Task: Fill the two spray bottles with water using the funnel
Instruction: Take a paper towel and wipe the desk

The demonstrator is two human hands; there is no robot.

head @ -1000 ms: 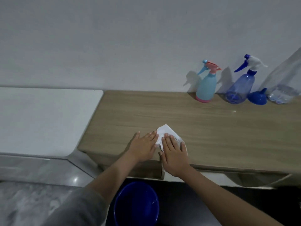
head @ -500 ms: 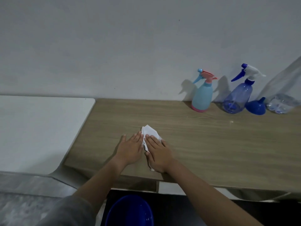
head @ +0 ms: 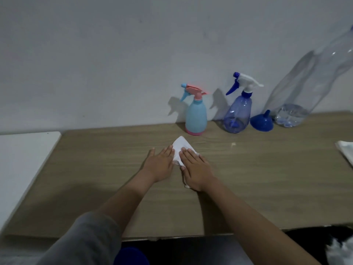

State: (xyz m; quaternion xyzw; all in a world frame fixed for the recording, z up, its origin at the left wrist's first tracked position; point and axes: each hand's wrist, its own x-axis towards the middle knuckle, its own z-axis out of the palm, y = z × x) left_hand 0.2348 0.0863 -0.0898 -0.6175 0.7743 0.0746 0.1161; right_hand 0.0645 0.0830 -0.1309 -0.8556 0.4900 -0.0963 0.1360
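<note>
Hands slid farther up wooden table [head: 267, 178], flat right hand [head: 196, 171] pressing crumpled tissue [head: 179, 148] (white)

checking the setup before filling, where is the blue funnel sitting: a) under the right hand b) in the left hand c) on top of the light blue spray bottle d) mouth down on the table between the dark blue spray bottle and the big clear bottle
d: the funnel rests wide mouth down on the table, spout up, between the dark blue spray bottle and the clear bottle.

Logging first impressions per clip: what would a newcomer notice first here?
Two flat hands, left hand and right hand, press a white tissue on the wooden table. Along the back wall stand a light blue spray bottle, a clear blue spray bottle, an upside-down blue funnel and a large water bottle.
</note>
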